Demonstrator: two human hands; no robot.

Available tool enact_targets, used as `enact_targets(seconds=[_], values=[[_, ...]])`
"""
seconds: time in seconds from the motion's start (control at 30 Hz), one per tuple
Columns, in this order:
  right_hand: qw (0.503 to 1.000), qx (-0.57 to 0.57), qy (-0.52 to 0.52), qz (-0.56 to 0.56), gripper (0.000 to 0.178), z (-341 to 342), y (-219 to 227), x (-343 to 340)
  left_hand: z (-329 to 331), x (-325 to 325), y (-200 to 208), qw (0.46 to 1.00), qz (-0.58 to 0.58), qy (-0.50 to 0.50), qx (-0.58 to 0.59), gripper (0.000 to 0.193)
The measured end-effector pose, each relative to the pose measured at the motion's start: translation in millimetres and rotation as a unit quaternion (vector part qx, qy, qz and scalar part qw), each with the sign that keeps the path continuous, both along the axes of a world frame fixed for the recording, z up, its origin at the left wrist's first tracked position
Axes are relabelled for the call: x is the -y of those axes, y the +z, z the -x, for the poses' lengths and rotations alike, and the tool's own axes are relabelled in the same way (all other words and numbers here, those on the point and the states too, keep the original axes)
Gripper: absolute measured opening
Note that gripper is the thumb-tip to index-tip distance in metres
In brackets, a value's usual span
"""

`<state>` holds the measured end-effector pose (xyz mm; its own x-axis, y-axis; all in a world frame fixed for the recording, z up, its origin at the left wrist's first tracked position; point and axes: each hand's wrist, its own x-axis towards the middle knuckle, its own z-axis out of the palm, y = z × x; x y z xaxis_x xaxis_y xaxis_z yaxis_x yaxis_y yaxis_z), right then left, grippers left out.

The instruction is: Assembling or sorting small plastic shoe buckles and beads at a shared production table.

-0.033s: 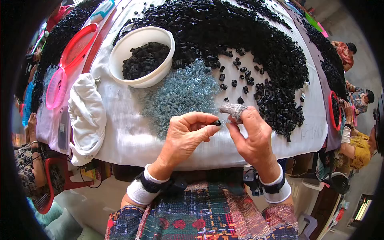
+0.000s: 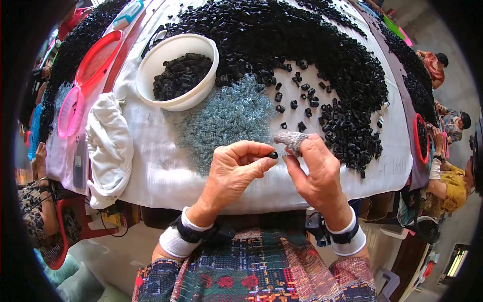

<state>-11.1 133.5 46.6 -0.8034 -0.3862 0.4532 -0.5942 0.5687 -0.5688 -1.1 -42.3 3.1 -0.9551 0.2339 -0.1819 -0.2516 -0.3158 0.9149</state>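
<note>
Between thumb and forefinger, my left hand [image 2: 232, 168] pinches a small black plastic part [image 2: 272, 155]. Just to its right is my right hand [image 2: 317, 171], its fingers curled and a grey knitted cover [image 2: 292, 138] over the forefinger. Whatever those fingers hold is too small to make out. Beyond both hands spreads a pile of small clear-bluish springs [image 2: 226, 118]. A white bowl [image 2: 214, 80] of black parts stands at the pile's far left edge. Loose black parts [image 2: 307, 95] lie scattered to the far right of the springs.
A big heap of black parts [image 2: 282, 35] arcs along the far side and right of the white-covered table [image 2: 161, 186]. A bundled white cloth [image 2: 109, 146] and a phone [image 2: 79, 163] lie left. Red [image 2: 116, 38] and pink baskets [image 2: 60, 118] stand beyond. Other people [image 2: 448, 189] sit at both sides.
My right hand has shifted very slightly left, nearer my left hand. The left hand stays in place with the black part still pinched.
</note>
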Motion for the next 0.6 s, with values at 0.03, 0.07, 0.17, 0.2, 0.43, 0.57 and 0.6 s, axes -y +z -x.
enact_targets(seconds=[0.03, 0.07, 0.17, 0.2, 0.43, 0.57, 0.6], values=[[1.0, 0.0, -0.001, 0.001, 0.031, 0, 1, -1, 0, -2, -2, 1.0, 0.017, 0.004, -0.018, 0.021], [1.0, -0.014, 0.007, -0.023, 0.032, 0, 2, -1, 1, -5, -2, 1.0, 0.018, 0.004, -0.018, 0.021], [0.998, -0.029, 0.013, -0.052, 0.032, -2, 3, -2, 0, -11, -3, 0.991, 0.057, 0.041, -0.111, 0.02], [0.998, -0.025, 0.01, -0.062, 0.031, -2, 2, -2, 0, -13, -3, 0.988, 0.073, 0.052, -0.129, 0.02], [0.999, 0.018, 0.008, 0.029, 0.026, -1, -6, -1, 2, -10, -1, 0.992, 0.093, 0.024, -0.079, 0.019], [0.998, 0.026, -0.015, 0.064, 0.025, -2, -15, -2, 2, -12, 1, 0.997, 0.05, 0.016, -0.057, 0.02], [0.998, 0.021, -0.023, 0.055, 0.026, -3, -17, -4, 2, -12, 1, 0.999, 0.03, 0.012, -0.037, 0.021]])
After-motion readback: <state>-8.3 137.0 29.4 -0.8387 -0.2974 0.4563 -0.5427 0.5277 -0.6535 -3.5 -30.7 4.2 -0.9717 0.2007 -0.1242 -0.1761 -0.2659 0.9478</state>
